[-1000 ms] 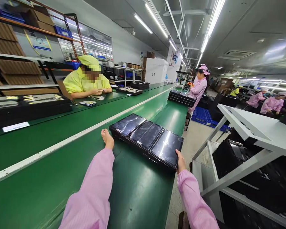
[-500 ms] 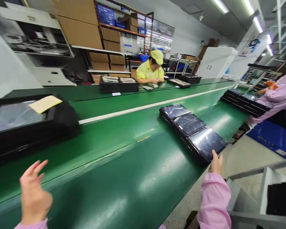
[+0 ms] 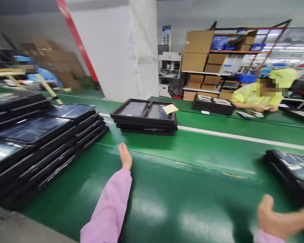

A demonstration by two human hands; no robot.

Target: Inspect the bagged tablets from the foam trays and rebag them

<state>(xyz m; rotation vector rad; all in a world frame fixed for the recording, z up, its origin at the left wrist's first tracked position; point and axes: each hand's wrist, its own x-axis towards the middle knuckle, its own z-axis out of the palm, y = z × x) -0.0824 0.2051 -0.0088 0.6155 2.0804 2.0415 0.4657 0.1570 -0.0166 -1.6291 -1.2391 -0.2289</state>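
My left hand [image 3: 126,157] reaches forward over the green bench with its fingers stretched out and nothing in it. It lies between a tall stack of black trays [image 3: 66,141] on the left, holding dark glossy panels, and a smaller stack of black trays [image 3: 147,125] further back. A yellow paper slip [image 3: 170,109] rests on that smaller stack. At the lower right, my right hand [image 3: 281,217] is blurred, with thumb and fingers spread. It is empty and apart from the nearest black tray of dark panels [image 3: 294,165], which the frame's edge cuts off.
A long green bench [image 3: 187,189] with a white strip [image 3: 218,134] runs across the view. Behind it a co-worker in yellow [image 3: 263,92] sits beside trays of flat parts [image 3: 212,104]. A white pillar [image 3: 111,50] and cardboard boxes [image 3: 197,45] stand further back.
My view has swung left, bringing the tall tray stack into sight. My right hand has come away from the tray of panels it was at. My left hand now reaches forward.
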